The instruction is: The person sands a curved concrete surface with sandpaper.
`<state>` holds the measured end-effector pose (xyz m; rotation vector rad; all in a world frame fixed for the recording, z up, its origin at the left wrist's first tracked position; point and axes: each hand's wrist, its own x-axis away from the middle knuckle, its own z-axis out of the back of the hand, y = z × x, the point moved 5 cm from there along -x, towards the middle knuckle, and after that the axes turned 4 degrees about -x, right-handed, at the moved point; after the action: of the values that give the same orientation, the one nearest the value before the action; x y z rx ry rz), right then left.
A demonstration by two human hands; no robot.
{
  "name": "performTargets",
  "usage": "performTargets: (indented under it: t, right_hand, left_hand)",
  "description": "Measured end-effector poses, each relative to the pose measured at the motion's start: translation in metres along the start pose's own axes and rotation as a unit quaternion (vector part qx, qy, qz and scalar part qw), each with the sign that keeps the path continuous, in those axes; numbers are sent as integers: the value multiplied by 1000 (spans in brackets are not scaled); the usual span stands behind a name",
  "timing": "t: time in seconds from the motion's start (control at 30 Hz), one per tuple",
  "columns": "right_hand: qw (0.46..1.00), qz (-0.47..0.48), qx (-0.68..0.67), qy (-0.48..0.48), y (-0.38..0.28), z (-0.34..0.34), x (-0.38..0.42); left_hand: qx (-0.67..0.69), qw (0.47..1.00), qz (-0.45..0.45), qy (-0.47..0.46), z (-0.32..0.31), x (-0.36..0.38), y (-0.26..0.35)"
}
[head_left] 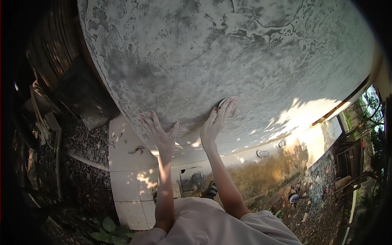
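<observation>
A large grey-white plastered wall (196,65) with patchy, peeling spots and cracks fills the view in front of me. My left hand (159,134) is at its lower left part, fingers spread, holding nothing. To the right, my right hand (218,118) presses against the plaster with its fingers together over a small pale flat piece (232,111) with a rounded edge. Most of that piece is hidden under the fingers, so I cannot tell its kind. Both forearms reach up from my light shirt.
Pale floor tiles (126,183) run along the wall's foot, with a square cover (192,179) near my sandalled foot (212,189). Small pale objects (262,153) stand on the ledge at right. Dry leaves (87,163) and a dark board (83,92) lie left.
</observation>
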<state>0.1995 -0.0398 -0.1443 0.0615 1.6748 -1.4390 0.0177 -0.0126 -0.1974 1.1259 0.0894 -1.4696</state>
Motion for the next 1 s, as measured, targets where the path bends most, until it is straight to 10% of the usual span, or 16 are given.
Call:
performTargets:
  t: [0.13,0.33,0.63,0.83,1.0]
  right_hand:
    - [996,-49,42,-64,31,-13,53]
    - [990,-80,16,118,31,43,-45]
    - [998,-25,51,-36,40,17,16]
    - [982,-154,-50,102,53,64,-36]
    - [994,-105,28,12,49,37,4]
  left_hand:
    - [-4,1000,-10,6,3,0,3]
    - [-31,999,-13,-12,8,0,5]
    - [-24,1000,-10,6,12,-3,11]
    - [-21,1000,-2,2,10,-1,13]
    - [-80,995,51,-14,5,1,13]
